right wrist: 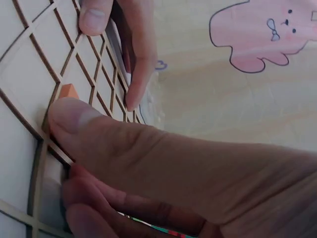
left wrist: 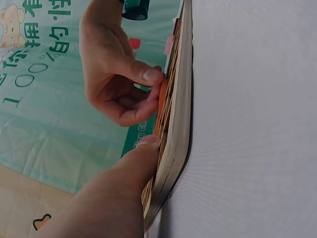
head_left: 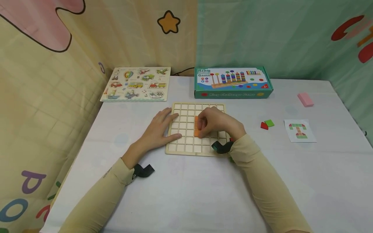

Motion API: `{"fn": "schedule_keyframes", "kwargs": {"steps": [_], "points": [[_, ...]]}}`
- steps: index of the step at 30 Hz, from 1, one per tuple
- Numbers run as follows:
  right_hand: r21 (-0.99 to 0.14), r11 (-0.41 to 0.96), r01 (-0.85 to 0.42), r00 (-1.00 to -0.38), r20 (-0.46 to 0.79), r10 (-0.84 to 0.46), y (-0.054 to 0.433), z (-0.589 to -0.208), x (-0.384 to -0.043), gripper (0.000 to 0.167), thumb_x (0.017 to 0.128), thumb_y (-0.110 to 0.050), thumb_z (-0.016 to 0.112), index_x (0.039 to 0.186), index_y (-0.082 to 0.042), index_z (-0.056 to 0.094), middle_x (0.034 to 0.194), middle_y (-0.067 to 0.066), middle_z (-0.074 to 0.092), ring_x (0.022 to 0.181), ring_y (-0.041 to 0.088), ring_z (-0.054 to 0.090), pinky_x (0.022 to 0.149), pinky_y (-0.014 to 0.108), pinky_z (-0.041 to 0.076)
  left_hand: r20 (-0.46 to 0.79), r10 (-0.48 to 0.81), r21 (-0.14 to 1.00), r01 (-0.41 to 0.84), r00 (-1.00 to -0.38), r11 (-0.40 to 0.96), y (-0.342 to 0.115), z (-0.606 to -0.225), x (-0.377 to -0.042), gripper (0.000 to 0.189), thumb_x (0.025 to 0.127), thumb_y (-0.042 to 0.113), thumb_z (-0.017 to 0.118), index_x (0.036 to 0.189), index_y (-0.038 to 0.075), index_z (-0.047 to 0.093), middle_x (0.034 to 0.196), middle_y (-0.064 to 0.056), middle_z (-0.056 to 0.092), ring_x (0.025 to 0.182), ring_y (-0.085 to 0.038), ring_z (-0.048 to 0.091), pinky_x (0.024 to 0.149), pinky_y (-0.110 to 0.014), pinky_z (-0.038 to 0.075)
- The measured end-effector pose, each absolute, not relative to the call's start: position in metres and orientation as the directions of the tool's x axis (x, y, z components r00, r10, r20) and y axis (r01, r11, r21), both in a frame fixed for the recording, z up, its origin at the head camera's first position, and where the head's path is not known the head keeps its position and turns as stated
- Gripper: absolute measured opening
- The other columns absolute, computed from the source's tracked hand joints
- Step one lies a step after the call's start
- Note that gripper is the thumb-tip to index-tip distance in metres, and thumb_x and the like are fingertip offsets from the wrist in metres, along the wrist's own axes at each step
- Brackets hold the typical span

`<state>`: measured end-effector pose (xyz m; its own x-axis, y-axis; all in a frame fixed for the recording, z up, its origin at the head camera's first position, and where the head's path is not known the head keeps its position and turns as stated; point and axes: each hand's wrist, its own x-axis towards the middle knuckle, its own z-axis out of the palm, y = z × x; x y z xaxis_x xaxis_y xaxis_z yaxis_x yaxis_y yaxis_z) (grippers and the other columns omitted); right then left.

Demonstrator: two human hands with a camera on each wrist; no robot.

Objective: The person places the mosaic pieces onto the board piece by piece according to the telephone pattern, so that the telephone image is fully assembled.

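A square wooden grid board [head_left: 188, 152] with pale cells lies on the white table. Across its left edge rests my left hand [head_left: 157, 131], fingers spread and thumb over the near-left cells. My right hand [head_left: 218, 121] reaches over the board's middle, thumb and fingertips pinching an orange tile [head_left: 197, 133] at a cell. Just beyond it more orange [head_left: 196, 119] shows in the same column, partly covered by the fingers. In the right wrist view my thumb presses over the orange tile [right wrist: 69, 91], leaving only one corner visible.
Right of the board lie a red piece [head_left: 264, 126], a green square [head_left: 269, 123], a pattern card [head_left: 300, 131] and a pink block [head_left: 305, 99]. Behind stand a Ring Challenge Game box [head_left: 233, 94] and a vehicle puzzle board [head_left: 135, 84]. My right wrist partly covers green and red pieces.
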<state>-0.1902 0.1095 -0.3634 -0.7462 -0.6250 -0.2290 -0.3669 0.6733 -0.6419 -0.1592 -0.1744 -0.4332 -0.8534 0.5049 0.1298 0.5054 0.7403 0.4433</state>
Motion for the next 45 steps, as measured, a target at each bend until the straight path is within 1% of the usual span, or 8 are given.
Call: {"fn": "schedule_keyframes", "kwargs": {"steps": [6,10,14,17,22,29,36,45], "points": [[-0.601,0.694,-0.398,-0.746,-0.228,-0.625,0.104,-0.363,-0.189,0.024,0.078,-0.014,0.094,0.083,-0.009,0.072,0.074,0.001,0.066,0.069,0.014,0.06,0.066,0.027,0.051,0.144,0.516,0.439,0.522,-0.844,0.731,-0.174,-0.434,-0.161,0.083,0.093,0.053,0.074,0.159,0.012,0.044,0.172,-0.018,0.027,0.161,-0.036,0.021,0.134,-0.053,0.011],[-0.614,0.679,-0.403,-0.748,-0.207,-0.631,0.109,-0.36,-0.192,0.018,0.083,-0.016,0.091,0.084,-0.011,0.074,0.076,0.001,0.069,0.07,0.014,0.062,0.068,0.028,0.052,0.154,0.508,0.443,0.519,-0.848,0.731,-0.173,-0.435,-0.161,0.084,0.092,0.052,0.076,0.158,0.011,0.045,0.171,-0.018,0.027,0.161,-0.036,0.021,0.134,-0.052,0.011],[-0.652,0.665,-0.364,-0.787,-0.167,-0.594,0.127,-0.357,-0.193,0.013,0.091,-0.021,0.085,0.09,-0.011,0.076,0.08,0.004,0.072,0.071,0.019,0.065,0.068,0.03,0.053,0.136,0.508,0.444,0.511,-0.851,0.736,-0.169,-0.439,-0.162,0.084,0.092,0.054,0.075,0.159,0.012,0.044,0.172,-0.017,0.026,0.161,-0.035,0.021,0.134,-0.051,0.01],[-0.674,0.672,-0.306,-0.834,-0.151,-0.531,0.151,-0.356,-0.191,0.014,0.095,-0.023,0.08,0.096,-0.009,0.076,0.085,0.006,0.073,0.075,0.022,0.065,0.068,0.031,0.054,0.127,0.517,0.439,0.516,-0.846,0.736,-0.166,-0.44,-0.162,0.085,0.093,0.056,0.073,0.16,0.012,0.044,0.172,-0.017,0.026,0.162,-0.035,0.02,0.134,-0.051,0.01],[-0.646,0.732,-0.218,-0.913,-0.13,-0.386,0.202,-0.353,-0.183,0.019,0.097,-0.025,0.078,0.104,-0.007,0.076,0.092,0.007,0.072,0.085,0.023,0.063,0.073,0.033,0.053,0.137,0.512,0.429,0.517,-0.848,0.741,-0.165,-0.435,-0.161,0.085,0.092,0.056,0.074,0.159,0.011,0.045,0.171,-0.018,0.027,0.161,-0.036,0.022,0.134,-0.051,0.011],[-0.586,0.805,-0.092,-0.973,-0.118,-0.196,0.272,-0.357,-0.169,0.028,0.098,-0.031,0.078,0.114,-0.008,0.076,0.103,0.011,0.075,0.096,0.028,0.066,0.071,0.034,0.054,0.115,0.504,0.426,0.501,-0.856,0.753,-0.171,-0.432,-0.161,0.086,0.093,0.057,0.073,0.16,0.012,0.043,0.173,-0.017,0.025,0.162,-0.036,0.02,0.134,-0.051,0.01],[-0.558,0.83,0.0,-0.99,-0.117,-0.078,0.308,-0.367,-0.166,0.042,0.094,-0.03,0.081,0.121,0.0,0.071,0.109,0.02,0.073,0.103,0.035,0.064,0.077,0.036,0.05,0.139,0.495,0.427,0.502,-0.858,0.752,-0.178,-0.432,-0.158,0.086,0.092,0.055,0.076,0.158,0.011,0.045,0.171,-0.019,0.027,0.161,-0.037,0.021,0.134,-0.053,0.01],[-0.527,0.846,0.085,-0.98,-0.196,-0.024,0.325,-0.378,-0.161,0.037,0.093,-0.022,0.081,0.12,0.002,0.071,0.104,0.02,0.072,0.101,0.035,0.062,0.078,0.036,0.048,0.145,0.511,0.44,0.518,-0.847,0.734,-0.176,-0.435,-0.159,0.085,0.092,0.054,0.076,0.158,0.011,0.045,0.171,-0.018,0.028,0.161,-0.036,0.022,0.134,-0.052,0.011]]}}
